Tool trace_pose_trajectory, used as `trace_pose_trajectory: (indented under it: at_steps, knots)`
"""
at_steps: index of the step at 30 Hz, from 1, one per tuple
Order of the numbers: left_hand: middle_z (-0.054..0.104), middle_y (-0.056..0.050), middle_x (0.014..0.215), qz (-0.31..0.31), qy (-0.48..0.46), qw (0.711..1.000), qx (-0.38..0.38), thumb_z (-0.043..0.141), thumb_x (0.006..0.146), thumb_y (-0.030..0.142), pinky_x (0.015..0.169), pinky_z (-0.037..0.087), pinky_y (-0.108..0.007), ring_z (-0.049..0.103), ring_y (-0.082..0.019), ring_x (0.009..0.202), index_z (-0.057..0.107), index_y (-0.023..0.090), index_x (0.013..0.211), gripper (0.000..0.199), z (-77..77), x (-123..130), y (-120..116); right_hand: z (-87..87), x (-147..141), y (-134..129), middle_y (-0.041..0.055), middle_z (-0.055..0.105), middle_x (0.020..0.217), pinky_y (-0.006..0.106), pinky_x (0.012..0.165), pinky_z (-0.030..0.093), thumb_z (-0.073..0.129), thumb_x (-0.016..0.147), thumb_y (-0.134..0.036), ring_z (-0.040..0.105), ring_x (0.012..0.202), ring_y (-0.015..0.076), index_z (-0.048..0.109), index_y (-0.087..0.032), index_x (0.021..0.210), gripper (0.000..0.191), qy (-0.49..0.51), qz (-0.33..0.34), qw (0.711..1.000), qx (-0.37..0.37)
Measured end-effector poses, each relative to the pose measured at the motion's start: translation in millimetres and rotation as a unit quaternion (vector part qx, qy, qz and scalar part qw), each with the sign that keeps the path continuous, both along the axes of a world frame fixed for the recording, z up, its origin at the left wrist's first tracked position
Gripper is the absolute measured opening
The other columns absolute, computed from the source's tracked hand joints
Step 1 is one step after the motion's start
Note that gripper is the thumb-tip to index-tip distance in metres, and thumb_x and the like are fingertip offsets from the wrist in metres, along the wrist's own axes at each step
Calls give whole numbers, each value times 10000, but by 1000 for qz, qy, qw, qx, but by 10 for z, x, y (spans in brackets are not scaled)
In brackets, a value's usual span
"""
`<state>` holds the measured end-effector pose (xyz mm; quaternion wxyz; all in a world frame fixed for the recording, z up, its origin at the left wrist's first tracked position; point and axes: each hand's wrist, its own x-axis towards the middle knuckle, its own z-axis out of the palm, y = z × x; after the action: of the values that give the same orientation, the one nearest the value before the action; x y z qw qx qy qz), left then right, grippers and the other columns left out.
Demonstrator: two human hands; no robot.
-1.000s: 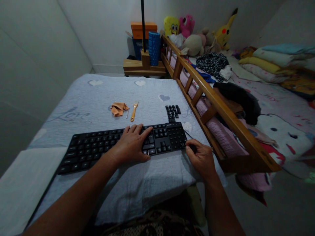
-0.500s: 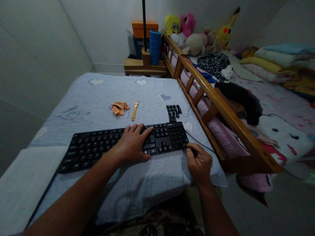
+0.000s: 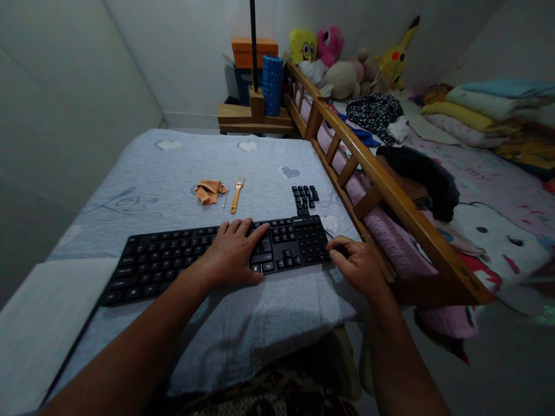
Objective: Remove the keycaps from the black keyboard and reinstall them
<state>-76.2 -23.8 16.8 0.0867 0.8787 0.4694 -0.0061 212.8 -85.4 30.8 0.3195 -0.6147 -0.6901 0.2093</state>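
Observation:
A black keyboard (image 3: 160, 263) lies across the cloth-covered surface. My left hand (image 3: 232, 251) rests on it with fingers spread, covering the middle keys. At the number pad's lower right corner, my right hand (image 3: 355, 263) is closed on a dark-handled keycap puller (image 3: 341, 251); its thin wire sticks out beyond the hand, and the hand hides most of the handle. The number pad (image 3: 310, 240) shows bare key stems. Just behind it several removed keycaps (image 3: 304, 198) are laid in rows. Further left are a yellow-handled brush (image 3: 236, 196), a cotton swab (image 3: 225, 199) and a crumpled orange cloth (image 3: 210, 191).
A wooden bed rail (image 3: 368, 162) runs along the right, with clothes, folded bedding (image 3: 489, 104) and plush toys beyond. A white sheet (image 3: 47, 323) lies at the front left. A blue foam roller (image 3: 272, 86) and an orange box (image 3: 254, 53) stand at the back.
My right hand has turned and shifted slightly right and up, its wire end now pointing away to the right. The left hand stays on the keyboard.

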Motion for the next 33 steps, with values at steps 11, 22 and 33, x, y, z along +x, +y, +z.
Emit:
trace_pose_trajectory:
  at_steps: [11, 22, 33]
  knots:
    - [346, -215, 1545, 16, 15, 999, -33, 787, 529, 615, 1141, 211, -592, 326, -443, 1395, 294, 219, 1538, 1190, 12, 14, 25, 8, 8, 3, -21, 583, 618, 250, 554, 392, 547, 836, -261, 534, 553, 141, 650, -185, 889, 139, -2, 17, 997, -79]
    - [209, -258, 1602, -25, -47, 999, -4, 671, 570, 818, 1169, 147, -598, 160, -454, 1477, 216, 150, 1547, 1267, 124, 694, -52, -68, 124, 105, 49, 685, 861, 305, 754, 481, 597, 842, -257, 636, 790, 187, 656, -183, 934, 132, 25, 73, 993, -87]
    - [356, -236, 1525, -11, -84, 995, 46, 775, 600, 659, 1147, 190, -588, 283, -440, 1413, 323, 157, 1491, 1118, -138, 886, -82, -54, 166, 193, 19, 680, 789, 285, 713, 471, 596, 841, -266, 627, 743, 172, 668, -175, 867, 119, 67, 85, 987, -119]
